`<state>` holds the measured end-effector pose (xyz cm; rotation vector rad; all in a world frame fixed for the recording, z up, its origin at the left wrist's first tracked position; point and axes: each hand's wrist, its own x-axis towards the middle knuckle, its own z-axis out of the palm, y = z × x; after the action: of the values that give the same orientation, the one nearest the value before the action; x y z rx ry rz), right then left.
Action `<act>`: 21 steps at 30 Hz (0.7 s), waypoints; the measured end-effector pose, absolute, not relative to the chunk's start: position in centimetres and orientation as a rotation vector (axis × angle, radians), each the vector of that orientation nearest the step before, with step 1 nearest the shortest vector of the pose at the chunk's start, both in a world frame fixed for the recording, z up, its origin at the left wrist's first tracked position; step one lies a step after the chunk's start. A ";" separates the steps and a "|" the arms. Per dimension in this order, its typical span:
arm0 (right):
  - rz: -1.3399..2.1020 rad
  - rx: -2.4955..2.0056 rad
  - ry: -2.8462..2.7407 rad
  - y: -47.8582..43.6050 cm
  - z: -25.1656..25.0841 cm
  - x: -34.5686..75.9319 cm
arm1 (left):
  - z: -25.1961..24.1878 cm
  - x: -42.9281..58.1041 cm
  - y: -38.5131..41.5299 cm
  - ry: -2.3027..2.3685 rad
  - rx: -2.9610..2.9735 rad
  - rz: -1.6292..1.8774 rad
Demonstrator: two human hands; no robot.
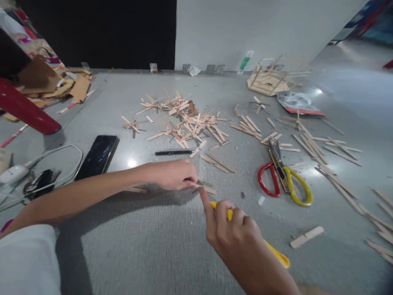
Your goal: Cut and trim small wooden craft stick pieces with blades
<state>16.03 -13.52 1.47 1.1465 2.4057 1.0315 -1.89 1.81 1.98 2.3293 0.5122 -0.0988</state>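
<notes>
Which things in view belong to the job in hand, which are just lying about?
Job, it seems:
wooden stick in left hand
yellow tool in right hand
probably loose sticks

Apparently lying about:
phone
cardboard scraps
pen and scissors, unused now

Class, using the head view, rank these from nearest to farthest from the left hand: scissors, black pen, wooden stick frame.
1. Black pen: just beyond the left hand.
2. Scissors: out to the right.
3. Wooden stick frame: at the back, toward the right.
</notes>
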 end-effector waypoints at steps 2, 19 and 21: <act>1.035 1.132 2.384 -13.6 1.6 15.6 | 1.9 -1.9 1.8 0.513 2.327 -0.090; 0.589 1.411 2.692 -11.6 0.6 21.0 | 3.3 -1.7 1.2 0.623 2.220 -0.126; 0.170 1.513 2.768 -11.7 1.2 20.8 | 3.3 -1.6 1.0 0.659 2.213 -0.112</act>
<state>20.79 -11.71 1.25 1.5128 2.7685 0.1699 -1.63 1.04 3.26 2.2126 0.6586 -0.1115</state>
